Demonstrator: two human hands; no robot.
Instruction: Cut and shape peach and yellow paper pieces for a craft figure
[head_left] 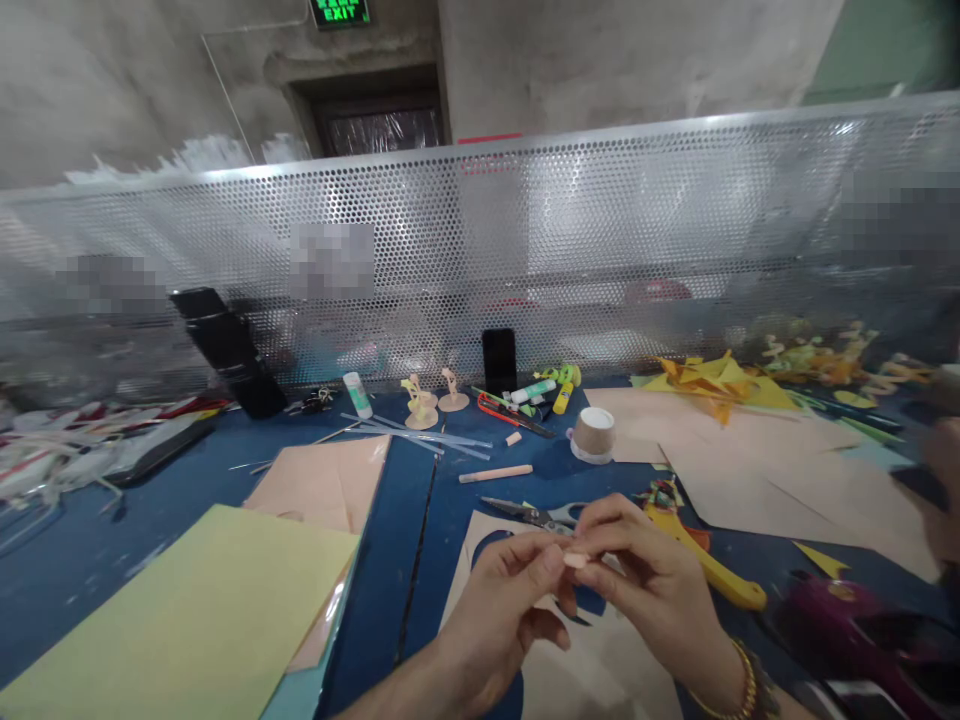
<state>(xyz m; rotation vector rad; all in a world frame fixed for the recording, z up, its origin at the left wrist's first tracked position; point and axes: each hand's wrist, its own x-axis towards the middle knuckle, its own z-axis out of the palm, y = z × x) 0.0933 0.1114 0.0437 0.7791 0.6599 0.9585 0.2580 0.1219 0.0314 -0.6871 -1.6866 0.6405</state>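
My left hand (504, 610) and my right hand (649, 585) meet above a pale sheet with cut-out holes (607, 665). Between their fingertips is a small peach piece (576, 560), pinched from both sides. Most of the piece is hidden by the fingers. Just beyond the hands, grey scissors (529, 513) lie on the blue table. A peach marker (495, 474) rests behind the scissors, with its small cap (513, 438) apart from it. To the right of my right hand is a yellow-handled tool (705, 565).
Yellow sheets (187, 610) lie at the left. A cup-shaped object (594, 436), a glue stick (358, 395), small peach figures (421, 403) and an upright phone (499, 360) stand farther back. Peach sheets (757, 480) and a purple object (855, 630) are at the right. Perforated metal (420, 230) borders the back.
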